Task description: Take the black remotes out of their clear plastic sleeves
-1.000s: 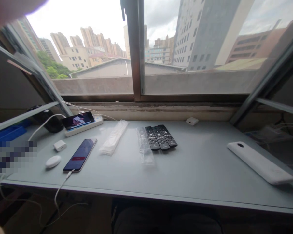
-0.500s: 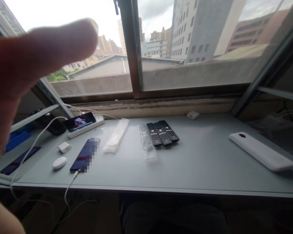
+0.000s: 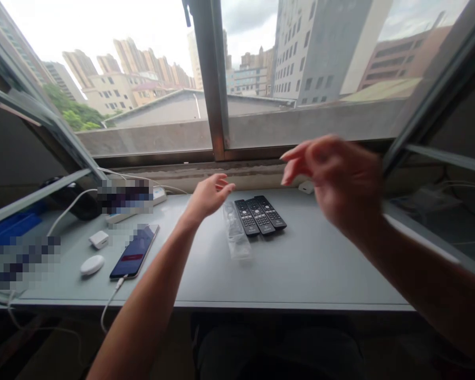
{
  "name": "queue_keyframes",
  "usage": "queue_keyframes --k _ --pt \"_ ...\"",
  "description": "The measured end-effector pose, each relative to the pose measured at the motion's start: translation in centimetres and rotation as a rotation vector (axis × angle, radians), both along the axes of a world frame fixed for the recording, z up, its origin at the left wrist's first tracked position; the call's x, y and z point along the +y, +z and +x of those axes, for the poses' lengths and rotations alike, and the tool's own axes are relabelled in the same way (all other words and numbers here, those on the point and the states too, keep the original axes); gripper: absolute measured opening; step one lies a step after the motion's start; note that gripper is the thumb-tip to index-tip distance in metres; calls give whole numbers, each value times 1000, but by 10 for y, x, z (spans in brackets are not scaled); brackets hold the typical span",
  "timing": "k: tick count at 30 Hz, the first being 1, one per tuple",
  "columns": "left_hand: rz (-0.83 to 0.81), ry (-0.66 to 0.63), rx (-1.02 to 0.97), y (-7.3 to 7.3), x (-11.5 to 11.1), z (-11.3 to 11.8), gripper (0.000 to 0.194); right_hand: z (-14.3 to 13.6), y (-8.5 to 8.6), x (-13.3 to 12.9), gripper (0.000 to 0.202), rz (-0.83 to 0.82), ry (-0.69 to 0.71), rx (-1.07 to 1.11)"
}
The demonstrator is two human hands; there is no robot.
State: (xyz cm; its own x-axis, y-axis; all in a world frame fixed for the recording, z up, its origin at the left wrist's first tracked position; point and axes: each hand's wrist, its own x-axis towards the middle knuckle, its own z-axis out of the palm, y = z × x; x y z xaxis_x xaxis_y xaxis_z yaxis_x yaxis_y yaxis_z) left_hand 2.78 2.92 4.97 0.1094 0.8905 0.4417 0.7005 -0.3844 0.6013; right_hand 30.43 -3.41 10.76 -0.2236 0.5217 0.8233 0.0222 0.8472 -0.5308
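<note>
My left hand (image 3: 211, 195) is stretched over the back of the desk, holding nothing, fingers loosely bent and thumb apart. Just right of it lie a clear plastic sleeve (image 3: 237, 232) and three black remote controls (image 3: 260, 215), side by side. My right hand (image 3: 336, 182) is raised to the right of the remotes, slightly blurred, with fingers curved and apart. Nothing shows in it, and it appears clear of the desk. My left hand and forearm cover the spot where white plastic bags lay.
A phone (image 3: 134, 252) with a white cable lies on the left of the desk (image 3: 301, 274). Near it are a white charger (image 3: 98, 239) and a round white case (image 3: 92, 265). Behind stands a power strip (image 3: 159, 195). Another white adapter (image 3: 305, 187) sits by the window.
The large blurred hand close to the camera on the left is gone. Both my hands now reach forward over the desk. The remotes have stayed in place.
</note>
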Motion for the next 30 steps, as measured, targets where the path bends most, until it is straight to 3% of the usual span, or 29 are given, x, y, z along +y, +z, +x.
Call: queue_keyframes --k 3,6,9,11,14,17,23,27,30 --pt "78 86 319 -38 6 12 49 -1 -37 27 11 271 -71 -293" --pt "91 110 383 -63 0 15 50 6 -83 54 16 463 -87 -488" --pt "25 66 416 -81 -3 9 55 16 -117 65 22 467 -138 -499" --pt "-45 23 393 -89 -2 4 55 18 -127 62 21 397 -149 -503" --pt "-101 25 258 -97 2 0 60 14 -130 51 14 245 -222 -409" --pt "-131 47 85 -98 4 -1 86 7 -128 42 12 131 -245 -363" --pt "-242 120 -262 -89 1 2 119 5 -129 38 15 72 -216 -379" --pt "-341 103 -451 -77 -2 6 119 5 -127 34 13 73 -230 -378" --pt "-415 99 -614 -68 -4 8 106 3 -124 29 12 96 -224 -367"
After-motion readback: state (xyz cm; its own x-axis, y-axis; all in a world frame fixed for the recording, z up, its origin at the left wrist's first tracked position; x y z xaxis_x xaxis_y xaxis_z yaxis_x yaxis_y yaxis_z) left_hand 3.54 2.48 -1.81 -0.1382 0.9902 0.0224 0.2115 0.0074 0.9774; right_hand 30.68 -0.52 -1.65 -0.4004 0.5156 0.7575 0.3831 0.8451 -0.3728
